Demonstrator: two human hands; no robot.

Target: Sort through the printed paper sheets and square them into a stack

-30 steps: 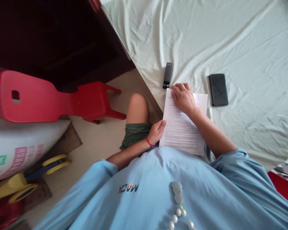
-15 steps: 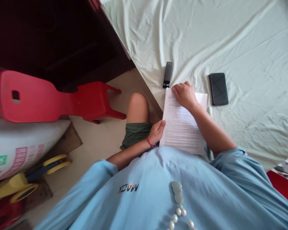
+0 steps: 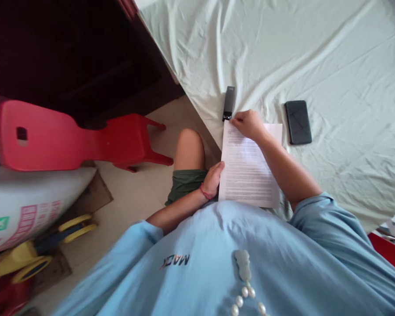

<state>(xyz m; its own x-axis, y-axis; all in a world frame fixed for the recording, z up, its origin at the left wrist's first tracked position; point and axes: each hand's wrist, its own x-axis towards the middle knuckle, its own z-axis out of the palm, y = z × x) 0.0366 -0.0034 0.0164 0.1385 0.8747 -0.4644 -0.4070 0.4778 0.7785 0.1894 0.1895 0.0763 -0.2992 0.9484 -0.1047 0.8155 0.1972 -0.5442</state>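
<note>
Printed papers [image 3: 246, 175] in a neat stack lie at the bed's edge, close against my body. My left hand [image 3: 213, 179], a red string on its wrist, grips the stack's left edge with the thumb on the side and the other fingers mostly hidden. At the top left corner, my right hand [image 3: 248, 124] is closed with thumb and forefinger pinching the paper. Just beyond that corner lies a black stapler [image 3: 229, 102], its shiny end nearly touching the sheets. A dark phone-like slab in a black case [image 3: 298, 122] rests to the right of the papers.
A wrinkled pale green sheet [image 3: 276, 52] covers the bed. On the left stand a red plastic chair [image 3: 52, 136], a printed white sack [image 3: 29, 206] and a yellow wheeled toy [image 3: 16, 259] on the floor. Something red [image 3: 386, 252] shows at the lower right.
My right hand has gone from lying flat over the top of the papers to pinching their top left corner, shifting left. My left hand has slid up slightly along the edge.
</note>
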